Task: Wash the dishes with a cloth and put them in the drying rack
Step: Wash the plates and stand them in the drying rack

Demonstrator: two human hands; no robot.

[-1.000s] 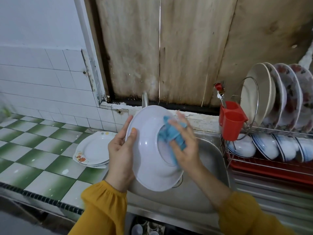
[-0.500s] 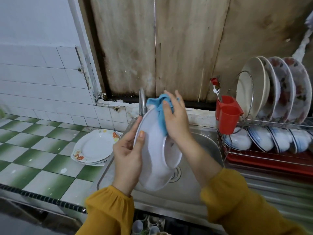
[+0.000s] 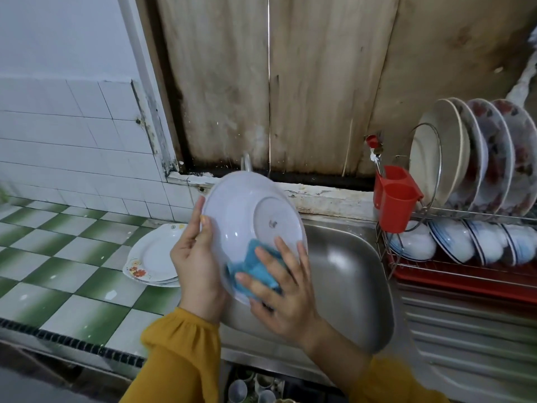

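left hand (image 3: 197, 266) grips the round white plate (image 3: 247, 210) by its rim; right hand (image 3: 284, 295), fingers flat, presses blue cloth (image 3: 255, 266) on it.

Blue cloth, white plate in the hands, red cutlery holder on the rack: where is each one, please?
blue cloth (image 3: 251, 263): head view, its visible folded middle.
white plate (image 3: 232, 216): head view, its underside, left of the foot ring.
red cutlery holder (image 3: 397, 205): head view, its front wall.

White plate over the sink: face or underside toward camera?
Underside. The white plate shows its foot ring and a stamp; left hand grips its rim, right hand presses blue cloth against it.
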